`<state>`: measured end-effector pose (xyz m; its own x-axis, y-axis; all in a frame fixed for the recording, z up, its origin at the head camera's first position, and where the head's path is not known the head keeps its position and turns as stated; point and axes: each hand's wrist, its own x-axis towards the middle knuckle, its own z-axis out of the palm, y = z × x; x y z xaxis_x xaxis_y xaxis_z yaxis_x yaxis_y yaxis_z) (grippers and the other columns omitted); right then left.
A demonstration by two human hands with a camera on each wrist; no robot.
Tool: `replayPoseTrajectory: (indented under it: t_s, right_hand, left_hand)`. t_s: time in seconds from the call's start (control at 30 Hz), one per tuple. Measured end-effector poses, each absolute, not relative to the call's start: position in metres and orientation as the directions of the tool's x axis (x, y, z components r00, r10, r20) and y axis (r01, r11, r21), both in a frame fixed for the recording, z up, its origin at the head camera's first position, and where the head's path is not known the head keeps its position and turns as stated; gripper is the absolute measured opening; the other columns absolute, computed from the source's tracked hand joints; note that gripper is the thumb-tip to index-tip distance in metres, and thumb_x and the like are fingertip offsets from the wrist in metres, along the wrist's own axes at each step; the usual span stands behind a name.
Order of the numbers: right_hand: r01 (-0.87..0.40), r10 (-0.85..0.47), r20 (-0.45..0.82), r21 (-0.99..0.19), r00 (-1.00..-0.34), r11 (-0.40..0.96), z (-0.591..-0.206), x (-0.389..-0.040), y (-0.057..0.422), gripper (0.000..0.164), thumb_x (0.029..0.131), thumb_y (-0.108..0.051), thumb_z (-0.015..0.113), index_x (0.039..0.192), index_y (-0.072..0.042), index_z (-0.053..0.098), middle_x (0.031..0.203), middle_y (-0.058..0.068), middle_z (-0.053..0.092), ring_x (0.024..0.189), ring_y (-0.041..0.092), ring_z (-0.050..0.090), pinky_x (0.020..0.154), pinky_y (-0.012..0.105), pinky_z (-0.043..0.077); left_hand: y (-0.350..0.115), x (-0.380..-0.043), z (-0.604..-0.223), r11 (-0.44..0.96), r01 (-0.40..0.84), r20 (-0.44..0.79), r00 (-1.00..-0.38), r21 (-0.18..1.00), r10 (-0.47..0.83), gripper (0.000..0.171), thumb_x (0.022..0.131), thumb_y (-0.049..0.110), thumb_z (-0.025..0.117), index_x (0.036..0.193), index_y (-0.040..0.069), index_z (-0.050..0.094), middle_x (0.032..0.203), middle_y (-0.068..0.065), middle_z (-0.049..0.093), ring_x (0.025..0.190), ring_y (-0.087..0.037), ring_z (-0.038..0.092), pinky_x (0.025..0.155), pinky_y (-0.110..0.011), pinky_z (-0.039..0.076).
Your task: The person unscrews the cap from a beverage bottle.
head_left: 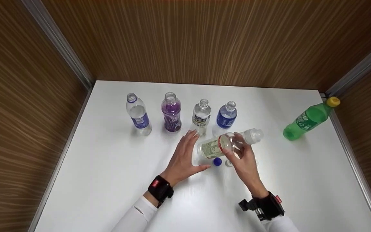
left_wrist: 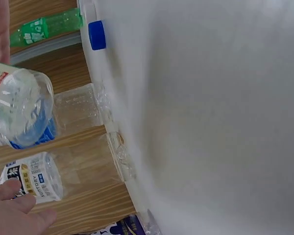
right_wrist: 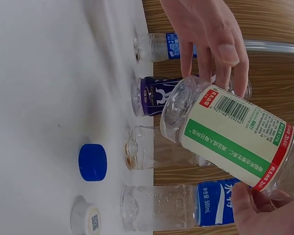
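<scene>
My right hand grips a clear plastic bottle around its upper part. The bottle is tipped over sideways above the table, its translucent cap pointing right and its base facing my left hand. That left hand is held beside the base, fingers extended and thumb apart. A pale label with a green stripe and barcode shows in the right wrist view. Under the bottle a blue cap and a white cap lie on the table.
Behind my hands stand a blue-labelled clear bottle, a purple bottle, a white-labelled bottle and another blue-labelled bottle, all uncapped. A green bottle with a yellow cap is far right. Wood-grain panels enclose the white table.
</scene>
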<state>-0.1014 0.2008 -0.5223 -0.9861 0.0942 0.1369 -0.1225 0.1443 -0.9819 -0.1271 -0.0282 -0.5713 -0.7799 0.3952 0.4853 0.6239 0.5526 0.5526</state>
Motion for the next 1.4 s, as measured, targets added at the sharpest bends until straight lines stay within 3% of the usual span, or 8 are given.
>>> replayPoseTrajectory:
  t_s: [0.23,0.5,1.0,1.3,1.4]
  right_hand:
    - [-0.145,0.046,0.156,-0.97,-0.987,0.193,-0.527,-0.099,0.187,0.066,0.089,-0.002,0.075,0.147,0.005,0.044,0.135,0.021,0.06,0.126,0.035,0.055,0.101,0.029,0.049]
    - [-0.175,0.028,0.187,-0.953,-0.982,0.247,-0.529,-0.096,0.174,0.064,0.088,-0.005,0.076,0.144,0.006,0.049,0.137,0.02,0.061,0.127,0.03,0.055,0.104,0.04,0.046]
    - [-0.22,-0.022,0.223,-0.933,-0.975,0.284,-0.535,-0.092,0.166,0.065,0.087,-0.008,0.079,0.143,0.005,0.049,0.136,0.021,0.062,0.126,0.033,0.058,0.105,0.054,0.046]
    - [-0.195,-0.058,0.186,-0.942,-0.981,0.273,-0.54,-0.092,0.174,0.071,0.087,-0.007,0.079,0.147,0.007,0.043,0.141,0.023,0.057,0.134,0.037,0.052,0.114,0.051,0.039]
    - [-0.16,-0.044,0.154,-0.956,-0.987,0.247,-0.539,-0.092,0.183,0.068,0.089,-0.005,0.076,0.147,0.006,0.041,0.144,0.023,0.054,0.137,0.038,0.049,0.118,0.045,0.036]
  left_hand:
    - [-0.018,-0.128,-0.569,0.551,0.621,0.485,-0.782,0.557,0.392,0.106,0.073,0.054,0.088,0.151,0.001,0.038,0.159,-0.016,0.037,0.149,-0.031,0.035,0.123,-0.042,0.028]
    - [-0.012,-0.129,-0.569,0.573,0.61,0.495,-0.788,0.548,0.366,0.102,0.074,0.052,0.089,0.148,0.001,0.041,0.151,-0.017,0.047,0.139,-0.027,0.048,0.118,-0.037,0.037]
    - [-0.009,-0.125,-0.568,0.594,0.565,0.455,-0.822,0.573,0.343,0.076,0.075,0.04,0.089,0.132,0.005,0.052,0.114,-0.008,0.068,0.101,-0.019,0.067,0.086,-0.035,0.057]
    - [-0.009,-0.124,-0.57,0.608,0.575,0.475,-0.812,0.548,0.34,0.069,0.072,0.034,0.09,0.126,0.007,0.055,0.104,-0.005,0.07,0.091,-0.018,0.069,0.077,-0.034,0.058]
    - [-0.01,-0.125,-0.571,0.616,0.576,0.482,-0.809,0.537,0.337,0.068,0.073,0.035,0.089,0.125,0.006,0.056,0.103,-0.005,0.07,0.089,-0.018,0.068,0.077,-0.033,0.058]
